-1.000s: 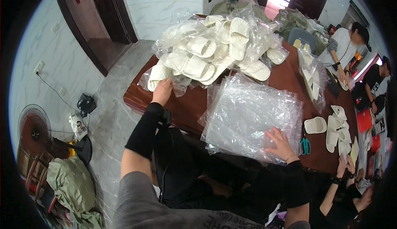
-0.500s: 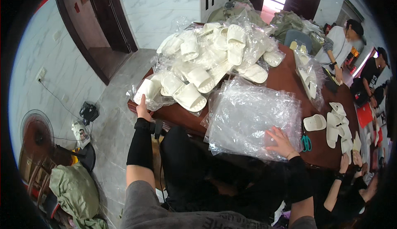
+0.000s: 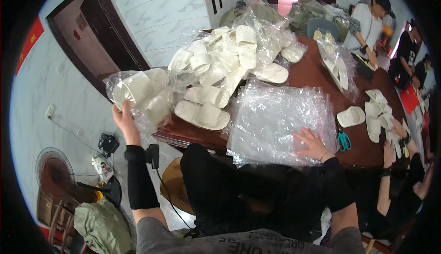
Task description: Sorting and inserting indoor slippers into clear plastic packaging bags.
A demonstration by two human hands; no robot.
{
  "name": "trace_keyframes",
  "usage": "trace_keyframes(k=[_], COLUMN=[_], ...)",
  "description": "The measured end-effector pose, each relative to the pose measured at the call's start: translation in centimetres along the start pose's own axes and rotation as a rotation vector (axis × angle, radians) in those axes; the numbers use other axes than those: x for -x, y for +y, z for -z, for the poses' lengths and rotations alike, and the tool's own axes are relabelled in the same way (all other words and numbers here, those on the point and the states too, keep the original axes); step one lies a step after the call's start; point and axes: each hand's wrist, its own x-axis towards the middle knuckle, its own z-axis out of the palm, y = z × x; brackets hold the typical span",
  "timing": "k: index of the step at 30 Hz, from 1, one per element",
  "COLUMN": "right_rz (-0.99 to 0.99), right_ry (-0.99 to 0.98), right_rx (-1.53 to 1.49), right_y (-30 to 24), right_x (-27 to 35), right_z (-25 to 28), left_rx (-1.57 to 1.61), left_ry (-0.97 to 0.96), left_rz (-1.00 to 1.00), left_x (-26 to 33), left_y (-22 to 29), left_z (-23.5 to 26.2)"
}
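My left hand (image 3: 126, 122) grips a clear-bagged pair of cream slippers (image 3: 148, 95), raised beyond the left edge of the table. The bag partly hides those fingers. A heap of cream slippers in clear bags (image 3: 218, 54) lies just right of it, with one pair (image 3: 202, 114) at the heap's near side. In front of me is a stack of flat clear plastic bags (image 3: 275, 121). Fingers spread, my right hand (image 3: 313, 145) rests flat on the stack's right part. Teal-handled scissors (image 3: 343, 141) lie close to that hand.
Loose slippers (image 3: 351, 116) lie on the brown table (image 3: 308, 77) to the right, near another person's hands (image 3: 388, 153). A person in white (image 3: 367, 29) works at the far right. On the floor at left stand a fan (image 3: 55, 171) and a green sack (image 3: 103, 226).
My left hand has lifted the bagged pair of slippers off the heap's left end and moved it up and left. My right hand stays on the bag stack. The view has shifted slightly.
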Motion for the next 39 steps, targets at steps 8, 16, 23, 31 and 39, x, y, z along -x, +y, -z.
trace_keyframes(k=[8, 16, 23, 31, 39], right_rz=[-0.090, -0.046, -0.122, -0.123, -0.030], right_ry=[-0.034, 0.012, 0.014, 0.010, 0.112], right_rx=[0.016, 0.035, 0.032, 0.179, 0.068], right_y=[-0.9, 1.3, -0.5, 4.9, 3.6], right_x=[0.7, 0.4, 0.7, -0.1, -1.5], right_z=[1.5, 0.0, 0.8, -2.8, -3.3], left_rx=[0.111, 0.282, 0.433, 0.145, -0.073], left_ry=[-0.327, -0.550, -0.912, -0.789, -0.847], left_rz=[0.071, 0.108, 0.749, 0.789, 0.606], left_x=[4.8, 10.7, 16.9, 24.4, 21.4], left_y=[14.4, 14.1, -2.2, -8.0, -9.9], left_z=[-6.4, -13.7, -23.3, -22.9, -17.8])
